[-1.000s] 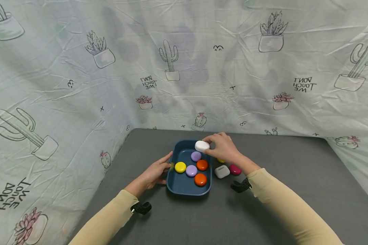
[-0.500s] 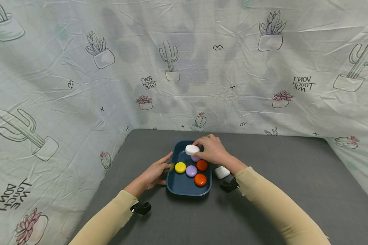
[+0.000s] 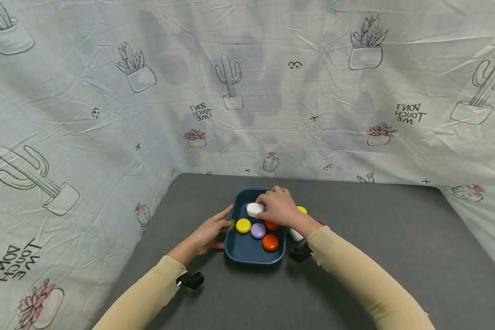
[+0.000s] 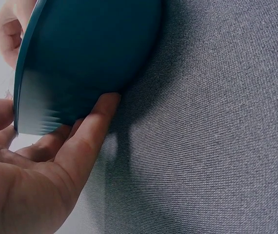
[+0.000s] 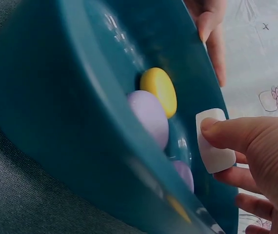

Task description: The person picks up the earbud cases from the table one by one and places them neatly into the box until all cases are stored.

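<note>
Pinching a white rounded piece (image 3: 254, 210) between thumb and fingers, the right hand (image 3: 279, 207) is over the far half of a blue tray (image 3: 251, 256) in the head view. The left hand (image 3: 208, 234) touches the tray's left side with loosely extended fingers. Inside lie a yellow disc (image 3: 243, 226), a lilac disc (image 3: 258, 231), a near orange-red disc (image 3: 270, 243) and a partly hidden orange-red disc (image 3: 272, 225). Right of the tray, a second white piece (image 3: 295, 235) and a second yellow piece (image 3: 301, 209) sit on the dark grey tabletop (image 3: 231, 298).

The left wrist view shows fingertips against the tray's outer wall, one low beside the tabletop.

In the right wrist view, the thumb presses the held white piece; a gap shows between it and the lilac disc.
</note>
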The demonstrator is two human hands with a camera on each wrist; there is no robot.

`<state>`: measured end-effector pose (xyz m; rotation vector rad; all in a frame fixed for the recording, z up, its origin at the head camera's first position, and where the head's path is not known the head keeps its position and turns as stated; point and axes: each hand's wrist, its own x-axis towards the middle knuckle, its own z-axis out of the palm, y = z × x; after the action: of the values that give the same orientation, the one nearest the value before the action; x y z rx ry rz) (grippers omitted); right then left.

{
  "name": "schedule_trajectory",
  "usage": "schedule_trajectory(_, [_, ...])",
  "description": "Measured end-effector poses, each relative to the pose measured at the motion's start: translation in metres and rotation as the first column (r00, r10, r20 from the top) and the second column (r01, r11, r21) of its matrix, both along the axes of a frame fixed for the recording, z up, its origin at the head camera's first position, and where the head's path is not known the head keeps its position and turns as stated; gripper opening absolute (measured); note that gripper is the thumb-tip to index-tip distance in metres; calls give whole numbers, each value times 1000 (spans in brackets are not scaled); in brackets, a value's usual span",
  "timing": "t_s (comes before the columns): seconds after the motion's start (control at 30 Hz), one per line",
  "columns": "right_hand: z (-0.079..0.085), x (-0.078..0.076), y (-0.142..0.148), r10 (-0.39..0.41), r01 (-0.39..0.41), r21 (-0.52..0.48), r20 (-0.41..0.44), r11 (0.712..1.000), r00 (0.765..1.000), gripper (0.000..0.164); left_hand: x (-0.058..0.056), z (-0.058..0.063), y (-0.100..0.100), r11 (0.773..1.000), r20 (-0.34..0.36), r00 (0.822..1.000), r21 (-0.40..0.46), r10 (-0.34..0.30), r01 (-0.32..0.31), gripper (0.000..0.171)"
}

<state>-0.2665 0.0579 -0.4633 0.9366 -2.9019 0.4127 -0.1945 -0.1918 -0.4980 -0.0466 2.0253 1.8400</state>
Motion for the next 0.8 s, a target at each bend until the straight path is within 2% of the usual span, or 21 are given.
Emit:
schedule_trajectory(0.37, [-2,-1,1,10,-9,-9,28,1000,1000,43,0,2,2,1000,17,1000,14,-10,9,61])
schedule_trajectory(0.57, [9,0,13,4,-2,-56,22,998,1000,49,-1,2,2,1000,10,1000,8,3,-3,60])
schedule_trajectory(0.8, [17,-3,34,30,-29,-128,1,991,1000,47,-1,4,4,1000,13,1000,-3,10,-10,61])
